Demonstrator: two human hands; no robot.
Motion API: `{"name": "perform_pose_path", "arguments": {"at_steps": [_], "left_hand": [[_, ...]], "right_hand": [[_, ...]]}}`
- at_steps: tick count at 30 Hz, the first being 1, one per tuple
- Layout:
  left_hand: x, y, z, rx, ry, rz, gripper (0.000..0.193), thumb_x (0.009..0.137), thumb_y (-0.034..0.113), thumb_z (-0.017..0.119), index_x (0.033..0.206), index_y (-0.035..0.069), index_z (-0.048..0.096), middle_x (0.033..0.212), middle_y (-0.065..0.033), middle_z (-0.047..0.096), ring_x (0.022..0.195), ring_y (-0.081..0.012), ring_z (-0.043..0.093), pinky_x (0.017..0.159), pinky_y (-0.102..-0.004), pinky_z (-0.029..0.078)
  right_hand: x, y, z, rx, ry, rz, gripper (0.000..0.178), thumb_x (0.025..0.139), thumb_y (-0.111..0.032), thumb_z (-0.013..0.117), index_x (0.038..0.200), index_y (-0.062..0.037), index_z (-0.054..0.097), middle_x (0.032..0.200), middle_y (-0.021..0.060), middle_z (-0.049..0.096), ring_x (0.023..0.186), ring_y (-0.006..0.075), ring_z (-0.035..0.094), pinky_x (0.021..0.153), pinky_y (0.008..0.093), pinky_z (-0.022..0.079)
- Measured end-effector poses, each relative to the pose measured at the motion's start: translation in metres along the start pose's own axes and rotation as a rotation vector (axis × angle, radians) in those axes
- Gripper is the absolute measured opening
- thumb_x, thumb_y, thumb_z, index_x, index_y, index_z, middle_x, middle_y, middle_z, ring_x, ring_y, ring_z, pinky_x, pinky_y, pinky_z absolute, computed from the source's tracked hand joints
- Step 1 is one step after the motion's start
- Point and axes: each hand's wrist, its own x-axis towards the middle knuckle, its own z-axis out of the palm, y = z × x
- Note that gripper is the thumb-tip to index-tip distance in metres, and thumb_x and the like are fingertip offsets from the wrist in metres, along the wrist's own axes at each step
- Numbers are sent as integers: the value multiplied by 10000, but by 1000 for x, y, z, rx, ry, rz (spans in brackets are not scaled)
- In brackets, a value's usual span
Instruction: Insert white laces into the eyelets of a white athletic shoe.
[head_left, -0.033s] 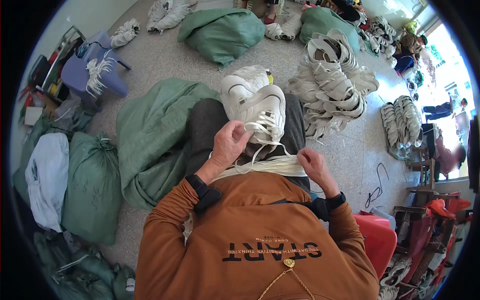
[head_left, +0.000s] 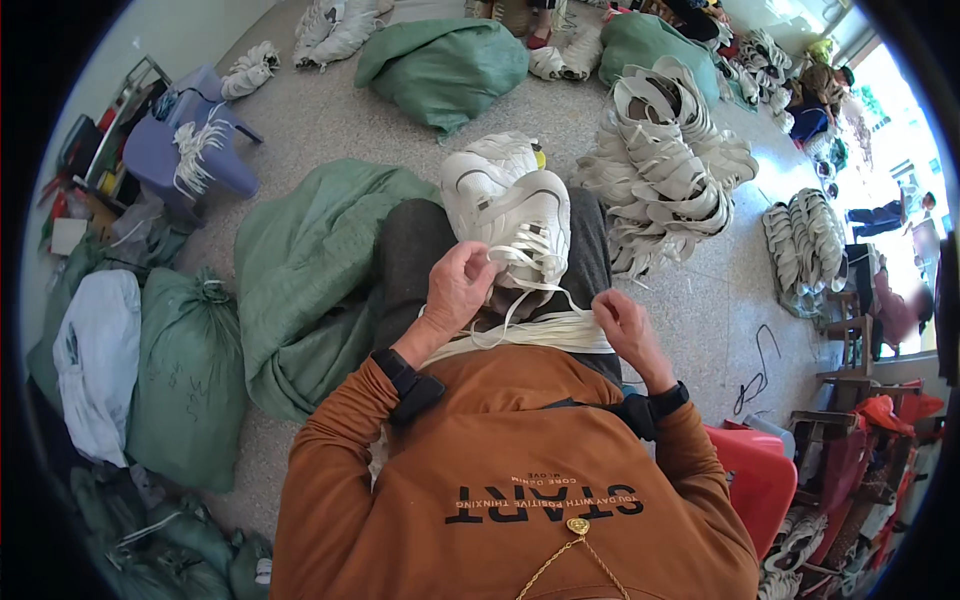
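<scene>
A white sneaker (head_left: 527, 225) lies across my lap, toe pointing away from me, with white laces partly threaded through its eyelets. More white shoe uppers (head_left: 470, 180) sit under and beyond it. At the near left side of the shoe opening, my left hand (head_left: 458, 292) is closed in a pinch on a white shoelace (head_left: 520, 258). Off to the right of the shoe, my right hand (head_left: 627, 325) has its fingers pressed together where a lace strand runs from the shoe. Across my lap below the shoe lies a bundle of loose white laces (head_left: 530, 332).
A green sack (head_left: 320, 270) lies against my left leg. Stacked white shoe uppers (head_left: 665, 170) stand ahead on the right, with another row (head_left: 805, 245) farther right. A purple chair (head_left: 180, 140) holding laces is at the far left. Behind my right elbow is a red seat (head_left: 755, 475).
</scene>
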Motion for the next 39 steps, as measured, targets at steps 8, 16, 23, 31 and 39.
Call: {"name": "perform_pose_path", "arguments": {"at_steps": [8,16,23,31,39], "left_hand": [[5,4,0,76,15,206,81,939,54,589,1001,11,620,821,-171,631,692,-305,638,636,-349,496],[2,5,0,16,-30,138,113,923,71,618,1021,17,609,833,-146,617,700,-271,630,659,-349,504],[-2,1,4,303,-48,351,358,751,-3,672,1092,37,571,1049,-148,557,850,-330,610,739,-411,525],[-3,-11,-21,209,-85,286,357,751,-69,602,1091,34,571,1060,-138,570,862,-305,630,751,-360,532],[-4,1,-32,15,-180,195,234,836,-12,634,1068,5,614,899,-68,596,794,-177,620,737,-279,508]], "right_hand": [[27,-3,17,332,132,-26,174,938,-39,608,1108,-1,613,942,82,635,814,191,628,732,309,521],[43,5,34,309,-69,-163,194,946,4,566,1134,-21,605,968,-2,592,880,76,553,790,230,469],[48,4,38,413,99,20,196,908,28,575,1097,-17,603,980,29,554,830,85,540,727,221,461],[64,-4,46,338,176,-173,200,879,-7,613,1079,-19,615,930,70,554,797,155,566,679,261,475],[62,-8,46,998,-126,161,430,938,-116,686,1309,39,535,1160,80,664,1058,128,617,938,296,500]]}}
